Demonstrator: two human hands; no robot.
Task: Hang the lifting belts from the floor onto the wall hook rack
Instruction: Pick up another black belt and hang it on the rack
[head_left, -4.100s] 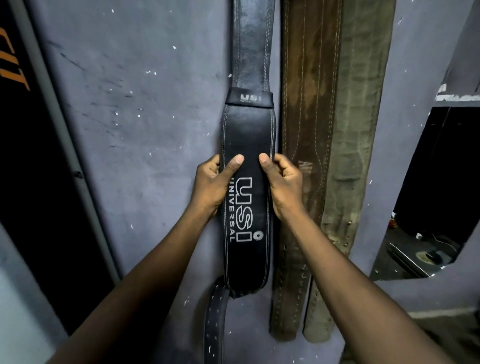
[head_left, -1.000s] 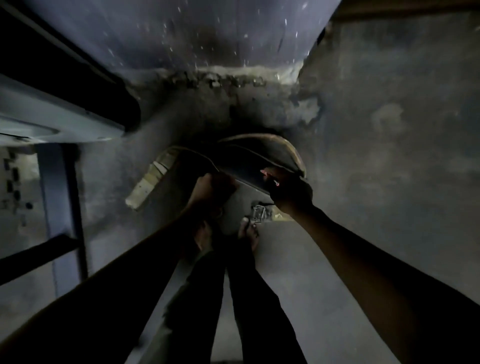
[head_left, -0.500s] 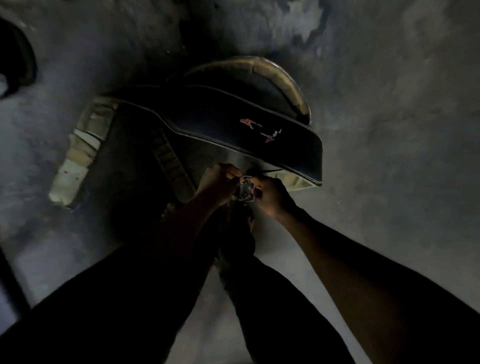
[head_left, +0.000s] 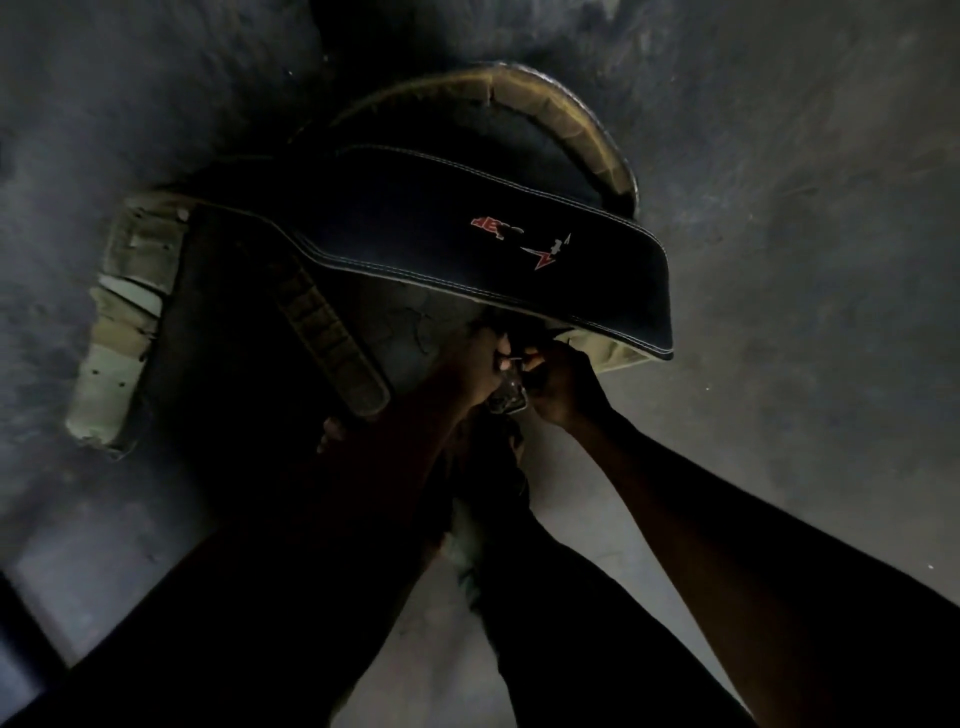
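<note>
A black lifting belt (head_left: 441, 228) with white stitching and a small red logo lies curled on the dark floor. Its pale, worn inner lining shows along the back rim (head_left: 587, 124) and on the strap end at the left (head_left: 119, 338). My left hand (head_left: 475, 358) and my right hand (head_left: 558, 379) meet just below the belt's near edge, both closed on the metal buckle (head_left: 509, 397) between them. The wall hook rack is out of view.
The rough grey concrete floor (head_left: 779, 260) spreads around the belt. My legs in dark trousers (head_left: 519, 571) and my feet stand directly below the hands. A dark bar (head_left: 26, 623) crosses the bottom left corner.
Earlier both hands held a black belt hanging on the wall. I have since bent down to the floor. Over the last second the hands shifted from the belt's body to its buckle.
</note>
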